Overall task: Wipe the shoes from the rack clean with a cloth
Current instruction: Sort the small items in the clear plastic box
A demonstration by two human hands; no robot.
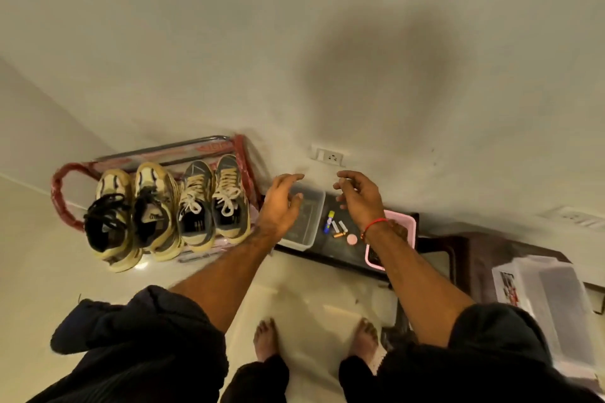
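Both hands empty: shoes (165, 206) just left of left hand (281, 203).

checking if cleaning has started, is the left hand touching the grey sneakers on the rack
Apart. The head view shows the left hand open over the clear plastic tub, with a strip of red rack frame visible between it and the grey sneakers.

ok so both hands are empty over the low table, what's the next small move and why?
Probably swing the left hand left and grip the nearest grey shoe on the rack. Both it and the right hand are open and hold nothing, all four shoes sit untouched, and no cloth is visible.
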